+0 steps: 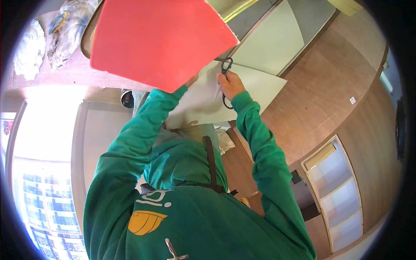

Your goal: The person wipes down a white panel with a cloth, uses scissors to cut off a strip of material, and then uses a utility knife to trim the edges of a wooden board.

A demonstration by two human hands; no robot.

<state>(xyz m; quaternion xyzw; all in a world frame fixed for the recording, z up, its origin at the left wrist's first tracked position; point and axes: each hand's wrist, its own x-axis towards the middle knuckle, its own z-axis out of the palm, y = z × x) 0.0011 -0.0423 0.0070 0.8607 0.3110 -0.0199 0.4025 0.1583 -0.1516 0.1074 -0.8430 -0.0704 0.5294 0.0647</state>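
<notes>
A large red sheet (156,39), with a ragged right edge, is raised at the upper left and middle. My left hand (192,80) is at its lower edge and appears to grip it from beneath; most of the fingers are hidden behind the sheet. My right hand (232,85) is closed around a pair of scissors (226,64) with black handles. The handle loops are spread apart, one above the hand and one below, and a pale blade points down and left. Under both hands is a pale, flat sheet (258,89), with a shadow across its left part.
Another pale panel (273,39) lies beyond, at the upper right. A curved brown wooden surface (320,95) stretches along the right. Crumpled, whitish plastic-looking bundles (65,34) lie on the far-left surface. A shelf unit (340,186) is at the lower right, a bright window (43,190) at the left.
</notes>
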